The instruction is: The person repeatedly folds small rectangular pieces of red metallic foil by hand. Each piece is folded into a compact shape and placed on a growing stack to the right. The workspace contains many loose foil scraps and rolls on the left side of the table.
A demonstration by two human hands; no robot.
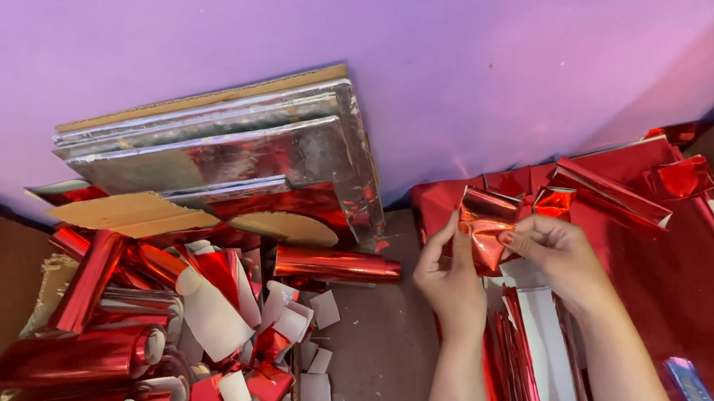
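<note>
My left hand [450, 283] and my right hand [559, 253] together pinch a small folded piece of shiny red foil [485, 226], held just above a stack of red foil strips [514, 366]. The left fingers grip its left edge, the right thumb and fingers its right side. A white strip of backing paper [550, 341] lies under my wrists. Folded red foil pieces [606, 192] rest just beyond my right hand on a large red foil sheet [701, 290].
Rolled red foil tubes [69, 358] and white paper scraps [314, 388] pile up at the left. Silver foil-covered boards [274, 147] lean against the purple wall [444, 27]. A brown surface [378, 339] lies between the pile and my hands. A small blue object [685, 378] sits at the lower right.
</note>
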